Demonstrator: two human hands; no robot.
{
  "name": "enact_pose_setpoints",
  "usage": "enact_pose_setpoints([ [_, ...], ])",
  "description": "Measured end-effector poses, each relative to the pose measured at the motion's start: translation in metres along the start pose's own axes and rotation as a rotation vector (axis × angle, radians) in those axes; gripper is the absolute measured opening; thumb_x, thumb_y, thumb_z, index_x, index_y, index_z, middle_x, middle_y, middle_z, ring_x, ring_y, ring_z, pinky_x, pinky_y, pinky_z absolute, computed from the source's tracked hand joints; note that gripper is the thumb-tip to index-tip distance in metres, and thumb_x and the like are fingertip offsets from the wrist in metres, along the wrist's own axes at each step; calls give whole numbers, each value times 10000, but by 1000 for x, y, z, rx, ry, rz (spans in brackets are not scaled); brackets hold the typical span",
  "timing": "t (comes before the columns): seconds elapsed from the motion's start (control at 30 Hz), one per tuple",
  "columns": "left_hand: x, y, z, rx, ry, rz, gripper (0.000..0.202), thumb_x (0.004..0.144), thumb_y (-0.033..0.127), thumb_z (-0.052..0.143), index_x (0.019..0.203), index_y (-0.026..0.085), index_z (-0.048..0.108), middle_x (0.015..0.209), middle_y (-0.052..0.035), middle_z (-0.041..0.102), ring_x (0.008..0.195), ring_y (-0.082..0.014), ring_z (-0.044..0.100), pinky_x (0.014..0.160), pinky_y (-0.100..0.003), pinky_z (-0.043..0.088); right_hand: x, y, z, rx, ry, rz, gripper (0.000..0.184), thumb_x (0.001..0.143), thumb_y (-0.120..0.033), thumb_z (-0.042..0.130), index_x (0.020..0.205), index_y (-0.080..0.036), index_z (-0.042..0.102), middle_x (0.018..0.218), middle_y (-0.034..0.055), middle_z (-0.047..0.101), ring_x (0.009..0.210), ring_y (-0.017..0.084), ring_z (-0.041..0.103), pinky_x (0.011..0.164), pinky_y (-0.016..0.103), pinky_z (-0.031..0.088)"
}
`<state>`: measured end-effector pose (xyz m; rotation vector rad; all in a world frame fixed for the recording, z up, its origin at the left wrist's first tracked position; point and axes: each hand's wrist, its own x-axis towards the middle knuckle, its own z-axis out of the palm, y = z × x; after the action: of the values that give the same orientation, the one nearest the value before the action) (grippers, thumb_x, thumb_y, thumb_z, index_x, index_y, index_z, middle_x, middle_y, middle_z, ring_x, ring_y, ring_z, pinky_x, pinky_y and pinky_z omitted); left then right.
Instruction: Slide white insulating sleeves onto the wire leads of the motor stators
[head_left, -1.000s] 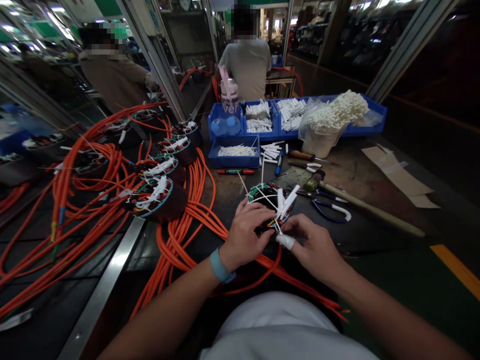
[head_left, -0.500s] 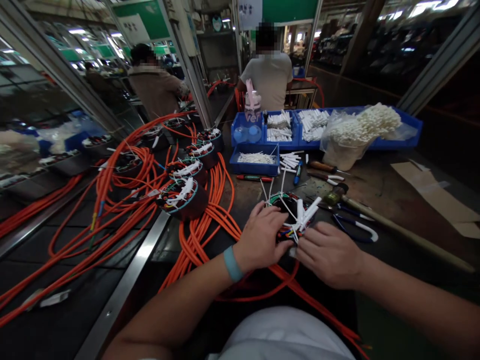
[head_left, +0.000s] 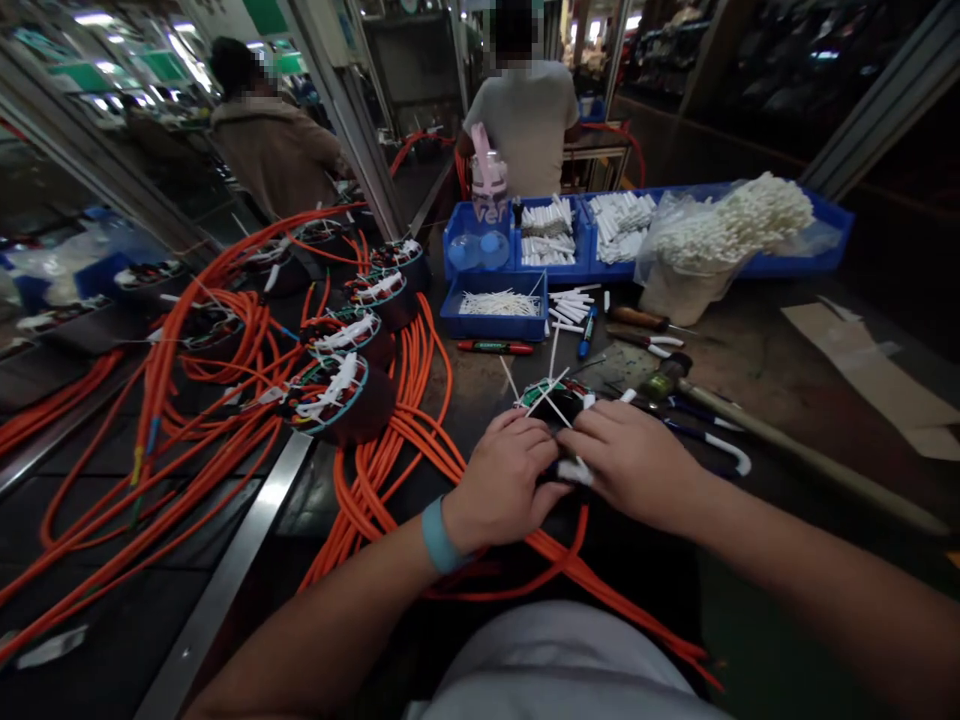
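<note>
A round wound coil (head_left: 551, 400) with white ties and white sleeves sticking out lies on the dark bench in front of me. My left hand (head_left: 504, 480), with a blue band at the wrist, has its fingers curled over the coil's near left edge. My right hand (head_left: 636, 462) lies closed over the coil's near right side, covering the white sleeves there. The fingertips of both hands meet over the coil, and what they pinch is hidden. Orange cables (head_left: 570, 570) run from the coil toward my lap.
Several finished coils (head_left: 330, 385) with orange cables (head_left: 187, 400) fill the left side. Blue bins (head_left: 495, 320) of white sleeves, a bag of white tubes (head_left: 712, 235), a red marker (head_left: 495, 347), a hammer (head_left: 750, 415) and pliers (head_left: 712, 440) lie behind. Two people stand farther back.
My right hand has moved up and left over the coil and now covers the white sleeves that stood out before. My left hand stays on the coil's left edge. The view shifted slightly.
</note>
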<state>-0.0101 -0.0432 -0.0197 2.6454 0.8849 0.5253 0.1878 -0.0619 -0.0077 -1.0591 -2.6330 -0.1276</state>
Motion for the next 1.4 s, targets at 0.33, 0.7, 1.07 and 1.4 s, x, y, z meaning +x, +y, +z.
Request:
enact_pose_setpoints([
  [0.33,1,-4,3,-19,17,-1,187,809,314,584,927,171,610,948,-70,646,1002,-230,549,1021,-425,306,19,4,16,-177,153,11,235,817,-135,480,605,-167,576,608,49,519,646,171,402,602,329,230],
  [0.7,-2,44,36,155,235,-270,484,729,404,649,1109,126,535,1098,-127,588,1139,-297,470,1097,-531,178,2,49,5,391,238,273,240,889,-285,463,961,-156,652,936,84,612,880,185,549,787,310,413],
  [1.07,-33,-20,-34,164,168,60,628,708,339,712,1279,256,466,1363,-114,445,1239,-318,377,1042,-551,254,-47,-6,24,599,97,258,377,899,-130,376,1243,-210,507,906,44,635,796,131,606,694,243,476],
  [1.4,1,17,18,37,146,-146,369,807,358,564,1126,173,559,966,-75,644,933,-224,570,998,-452,327,-38,22,26,286,214,-42,349,899,-88,353,1183,-163,543,1016,98,663,877,154,633,730,254,505],
])
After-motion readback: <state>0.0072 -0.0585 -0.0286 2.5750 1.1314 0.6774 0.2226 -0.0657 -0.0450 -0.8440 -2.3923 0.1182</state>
